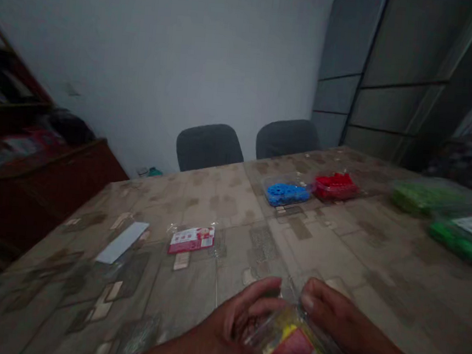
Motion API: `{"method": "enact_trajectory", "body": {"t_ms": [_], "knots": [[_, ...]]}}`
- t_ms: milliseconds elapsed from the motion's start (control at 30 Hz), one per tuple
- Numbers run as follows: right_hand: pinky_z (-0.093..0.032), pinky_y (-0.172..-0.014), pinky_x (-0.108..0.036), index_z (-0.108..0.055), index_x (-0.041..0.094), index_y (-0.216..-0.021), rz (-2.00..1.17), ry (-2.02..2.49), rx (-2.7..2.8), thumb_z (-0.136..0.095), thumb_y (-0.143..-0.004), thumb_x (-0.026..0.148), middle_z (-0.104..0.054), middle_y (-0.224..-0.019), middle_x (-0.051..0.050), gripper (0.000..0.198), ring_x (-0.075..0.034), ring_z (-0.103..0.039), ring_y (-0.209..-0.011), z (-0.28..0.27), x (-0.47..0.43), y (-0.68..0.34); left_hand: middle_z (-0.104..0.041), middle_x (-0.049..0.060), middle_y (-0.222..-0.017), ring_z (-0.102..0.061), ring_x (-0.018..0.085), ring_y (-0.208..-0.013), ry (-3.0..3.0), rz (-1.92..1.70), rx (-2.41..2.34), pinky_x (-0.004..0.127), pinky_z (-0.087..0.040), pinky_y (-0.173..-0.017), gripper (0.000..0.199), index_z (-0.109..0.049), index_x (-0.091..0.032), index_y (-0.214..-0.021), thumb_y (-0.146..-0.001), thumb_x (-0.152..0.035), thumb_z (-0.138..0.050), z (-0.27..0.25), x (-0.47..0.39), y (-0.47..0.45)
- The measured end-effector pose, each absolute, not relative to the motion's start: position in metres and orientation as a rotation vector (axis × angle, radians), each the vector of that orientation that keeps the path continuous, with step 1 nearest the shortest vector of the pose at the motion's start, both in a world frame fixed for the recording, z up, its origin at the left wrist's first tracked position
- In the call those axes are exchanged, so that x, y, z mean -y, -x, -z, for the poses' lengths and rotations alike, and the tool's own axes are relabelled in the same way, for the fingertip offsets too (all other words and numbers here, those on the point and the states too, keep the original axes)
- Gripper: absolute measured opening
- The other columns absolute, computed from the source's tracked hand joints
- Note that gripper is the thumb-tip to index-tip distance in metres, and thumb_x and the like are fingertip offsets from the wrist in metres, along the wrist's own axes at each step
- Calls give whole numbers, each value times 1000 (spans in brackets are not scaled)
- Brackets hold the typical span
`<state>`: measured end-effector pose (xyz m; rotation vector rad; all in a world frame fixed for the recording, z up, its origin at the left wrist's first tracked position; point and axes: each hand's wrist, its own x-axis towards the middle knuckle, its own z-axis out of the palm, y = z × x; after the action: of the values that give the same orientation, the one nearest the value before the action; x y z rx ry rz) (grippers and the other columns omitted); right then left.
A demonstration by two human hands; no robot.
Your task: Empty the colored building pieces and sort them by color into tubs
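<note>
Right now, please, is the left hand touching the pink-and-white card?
Apart: the head view shows tabletop between the left hand and pink-and-white card.

a clear plastic box (296, 345), showing yellow contents (288, 331) and a reddish label (290, 352), is being held slanted, near end cropped.

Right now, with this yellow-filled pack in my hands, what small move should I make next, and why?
I'd probably steady the clear pack with your left hand and gently test its far edge with your right hand: both hands already hold it, and the right fingers sit near that edge. Blur hides whether it's sealed, so go gently.
</note>
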<state>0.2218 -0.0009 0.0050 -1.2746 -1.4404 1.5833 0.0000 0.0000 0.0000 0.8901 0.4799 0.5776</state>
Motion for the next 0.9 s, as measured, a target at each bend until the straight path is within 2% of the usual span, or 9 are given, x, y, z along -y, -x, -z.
{"method": "enact_trajectory", "body": {"t_ms": [267, 467, 567, 667, 800, 900], "knots": [[-33, -55, -25, -40, 23, -71, -1614, 1285, 1461, -48, -81, 73, -41, -65, 6, 52, -12, -37, -60, 0, 1, -225, -55, 6, -139, -47, 27, -131, -936, -580, -499, 40, -29, -108, 74, -55, -29, -133, -66, -15, -83, -6, 1, 4], [-41, -67, -29, -47, 23, -80, -1529, 1224, 1646, -39, -92, 60, -50, -76, 2, 40, -17, -50, -72, -9, -1, -223, -59, 8, -132, -51, 28, -125, -865, -625, -499, 39, -33, -101, 74, -57, -28, -129, -62, -21, -87, 7, 3, 2], [-40, -67, -32, -48, 23, -82, -1413, 1219, 1907, -34, -91, 58, -56, -76, -1, 39, -20, -54, -74, -17, -6, -219, -61, 8, -125, -60, 20, -99, -964, -692, -637, 30, -40, -83, 82, -55, -28, -130, -55, -22, -90, 12, 4, 0], [-35, -62, -31, -46, 22, -76, -1330, 1262, 2049, -33, -91, 53, -53, -70, 0, 37, -19, -50, -67, -20, -11, -215, -59, 5, -117, -48, 10, -68, -1085, -723, -851, 23, -35, -59, 84, -56, -27, -127, -50, -21, -88, 9, 8, 1], [-33, -60, -29, -41, 23, -70, -1336, 1286, 2029, -32, -92, 50, -45, -68, 2, 37, -17, -46, -66, -16, -11, -215, -56, -1, -98, -39, 7, -59, -1165, -692, -1095, 22, -27, -51, 69, -59, -24, -118, -53, -21, -84, -4, 25, 14], [-34, -61, -29, -40, 23, -69, -1372, 1292, 1985, -34, -92, 54, -44, -69, 2, 39, -17, -45, -67, -13, -10, -217, -51, -5, -76, -34, 8, -57, -1145, -744, -1154, 23, -22, -52, 42, -63, -21, -97, -63, -36, -83, -5, 50, 36]]}}
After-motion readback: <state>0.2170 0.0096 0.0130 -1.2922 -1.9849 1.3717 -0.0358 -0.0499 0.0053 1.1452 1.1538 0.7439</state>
